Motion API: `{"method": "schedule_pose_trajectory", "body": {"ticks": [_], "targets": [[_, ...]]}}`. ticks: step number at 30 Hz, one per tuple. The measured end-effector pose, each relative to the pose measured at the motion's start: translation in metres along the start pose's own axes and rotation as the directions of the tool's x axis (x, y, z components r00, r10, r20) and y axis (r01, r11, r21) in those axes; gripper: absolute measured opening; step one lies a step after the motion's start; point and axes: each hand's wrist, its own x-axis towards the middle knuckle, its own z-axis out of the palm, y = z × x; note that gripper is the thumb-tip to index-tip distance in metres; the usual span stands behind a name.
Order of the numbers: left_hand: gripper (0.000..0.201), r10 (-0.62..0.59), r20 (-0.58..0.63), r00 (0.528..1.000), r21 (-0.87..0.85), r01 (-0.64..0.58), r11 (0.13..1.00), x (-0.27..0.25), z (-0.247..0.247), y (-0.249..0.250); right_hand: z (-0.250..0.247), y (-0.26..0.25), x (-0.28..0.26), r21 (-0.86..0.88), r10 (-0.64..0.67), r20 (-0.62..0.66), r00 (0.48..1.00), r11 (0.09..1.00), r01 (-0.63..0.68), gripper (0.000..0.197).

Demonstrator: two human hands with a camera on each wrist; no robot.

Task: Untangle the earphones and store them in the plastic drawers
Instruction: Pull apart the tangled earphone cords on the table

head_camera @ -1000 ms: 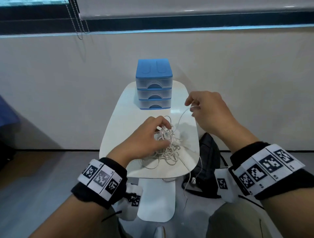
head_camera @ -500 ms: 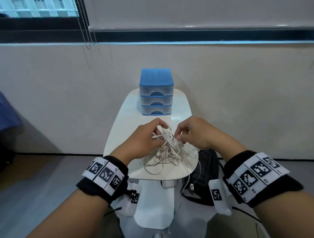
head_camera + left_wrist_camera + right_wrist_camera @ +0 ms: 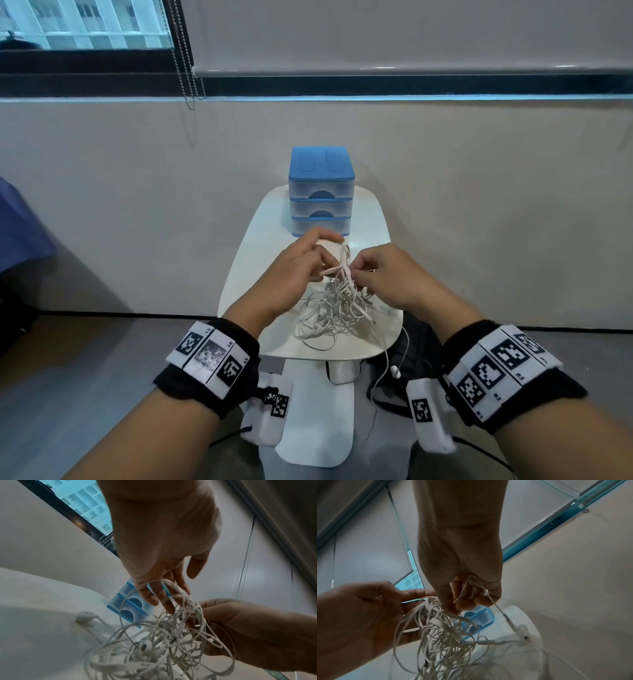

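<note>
1. Nearest the head camera, both forearms wear black wristbands with white square-code tags [image 3: 212, 356], and a small white tagged box hangs under each wrist.
2. Beneath the near edge of the small white rounded table [image 3: 246, 274], one thin white cord with an earbud [image 3: 395, 371] at its end hangs down in front of a black bag [image 3: 419, 349] on the floor.
3. On the near half of the table lies the tangled bundle of thin white earphone cables [image 3: 329, 308]; its lower loops rest on the tabletop, while its top is lifted between the two hands.
4. The left hand [image 3: 294, 270] has its fingers partly extended into the top of the tangle, with cable loops draped over the fingertips [image 3: 164, 601]. Whether it actually pinches a strand, I cannot tell.
5. The right hand [image 3: 387, 274] is closed in a pinch: thumb and curled fingers [image 3: 467, 599] hold a single strand at the top of the bundle, and a loop of cable runs through the fist.
6. In the wrist views, loose earbuds [image 3: 145, 647] lie on the table beside the mass.
7. Beyond the hands, at the far end of the table, stands the small three-drawer plastic unit with a blue lid and clear drawer fronts [image 3: 321, 192]; the drawers look closed.
8. Behind it are a plain beige wall, a dark window sill and a bead chain [image 3: 185, 78] from a roller blind.
</note>
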Motion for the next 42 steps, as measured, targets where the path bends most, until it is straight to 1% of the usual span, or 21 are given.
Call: {"method": "schedule_pose_trajectory", "body": {"ticks": [2, 4, 5, 6, 7, 9, 10, 11, 12, 15, 17, 18, 19, 21, 24, 28, 31, 33, 35, 38, 42], "targets": [[0.045, -0.068, -0.071, 0.995, 0.014, 0.069, 0.998, 0.001, 0.000, -0.007, 0.004, 0.005, 0.001, 0.030, 0.041, 0.047, 0.998, 0.999, -0.042, 0.015], [0.037, -0.134, -0.158, 0.978, 0.151, 0.158, 0.976, 0.001, 0.002, -0.014, 0.006, 0.011, -0.001, 0.041, 0.086, 0.093, 0.992, 0.995, -0.090, 0.014], [0.028, -0.169, -0.168, 0.971, 0.224, 0.204, 0.953, 0.003, 0.002, -0.019, 0.008, 0.015, -0.001, 0.040, 0.103, 0.115, 0.988, 0.993, -0.108, 0.013], [0.019, -0.211, -0.144, 0.967, 0.256, 0.242, 0.936, 0.006, 0.003, -0.023, 0.009, 0.017, -0.002, 0.038, 0.112, 0.129, 0.985, 0.992, -0.118, 0.012], [0.016, -0.259, -0.101, 0.961, 0.237, 0.276, 0.932, 0.009, 0.005, -0.024, 0.010, 0.018, -0.002, 0.043, 0.117, 0.138, 0.984, 0.991, -0.124, 0.011], [0.028, -0.355, -0.011, 0.935, 0.137, 0.353, 0.926, 0.014, 0.009, -0.022, 0.011, 0.019, -0.002, 0.066, 0.119, 0.146, 0.982, 0.989, -0.130, 0.012], [0.034, -0.370, 0.032, 0.929, 0.131, 0.363, 0.923, 0.016, 0.010, -0.021, 0.012, 0.020, -0.001, 0.080, 0.124, 0.140, 0.982, 0.987, -0.136, 0.012], [0.036, -0.350, 0.070, 0.934, 0.157, 0.337, 0.928, 0.018, 0.012, -0.019, 0.011, 0.019, -0.001, 0.093, 0.123, 0.121, 0.985, 0.986, -0.135, 0.013], [0.032, -0.317, 0.103, 0.943, 0.184, 0.295, 0.937, 0.021, 0.013, -0.018, 0.011, 0.018, 0.000, 0.104, 0.122, 0.087, 0.989, 0.986, -0.131, 0.012], [0.001, -0.173, 0.095, 0.980, 0.189, 0.153, 0.970, 0.029, 0.012, -0.014, 0.007, 0.013, 0.002, 0.155, 0.099, -0.088, 0.991, 0.984, -0.085, 0.012], [0.016, -0.093, 0.063, 0.994, 0.152, 0.083, 0.985, 0.035, 0.005, -0.011, 0.004, 0.004, 0.001, 0.197, 0.065, -0.179, 0.982, 0.980, -0.029, 0.012], [0.019, -0.069, 0.062, 0.996, 0.108, 0.062, 0.992, 0.037, 0.001, -0.009, 0.002, 0.000, 0.000, 0.214, 0.038, -0.195, 0.980, 0.977, 0.005, 0.011], [0.019, -0.049, 0.067, 0.997, 0.077, 0.043, 0.996, 0.038, -0.003, -0.007, 0.000, -0.004, 0.000, 0.232, 0.010, -0.189, 0.982, 0.972, 0.035, 0.010], [0.020, -0.032, 0.087, 0.996, 0.038, 0.029, 0.999, 0.038, -0.011, -0.006, -0.003, -0.010, -0.004, 0.259, -0.024, -0.127, 0.992, 0.964, 0.056, 0.007], [0.022, -0.048, 0.112, 0.993, 0.026, 0.045, 0.999, 0.034, -0.022, -0.012, -0.001, -0.012, -0.011, 0.250, -0.015, -0.074, 0.997, 0.968, 0.033, 0.006], [0.022, -0.079, 0.130, 0.988, 0.026, 0.077, 0.997, 0.029, -0.025, -0.021, 0.011, -0.011, -0.018, 0.196, 0.046, -0.110, 0.993, 0.980, -0.024, 0.018], [0.015, -0.086, 0.122, 0.989, -0.016, 0.089, 0.996, 0.027, -0.024, -0.025, 0.019, -0.012, -0.019, 0.150, 0.065, -0.163, 0.985, 0.988, -0.040, 0.022], [0.023, -0.085, 0.134, 0.987, -0.032, 0.090, 0.995, 0.026, -0.021, -0.025, 0.025, -0.013, -0.018, 0.152, 0.065, -0.192, 0.979, 0.988, -0.036, 0.024], [0.030, -0.084, 0.111, 0.990, -0.019, 0.086, 0.996, 0.026, -0.019, -0.026, 0.029, -0.013, -0.017, 0.156, 0.053, -0.213, 0.976, 0.988, -0.020, 0.025], [0.020, -0.079, 0.066, 0.995, -0.032, 0.081, 0.996, 0.028, -0.018, -0.029, 0.028, -0.013, -0.017, 0.181, 0.039, -0.178, 0.983, 0.984, -0.006, 0.019], [0.016, -0.065, 0.024, 0.998, -0.040, 0.066, 0.997, 0.029, -0.021, -0.029, 0.013, -0.011, -0.020, 0.199, -0.006, -0.102, 0.995, 0.980, 0.026, 0.015]]}}
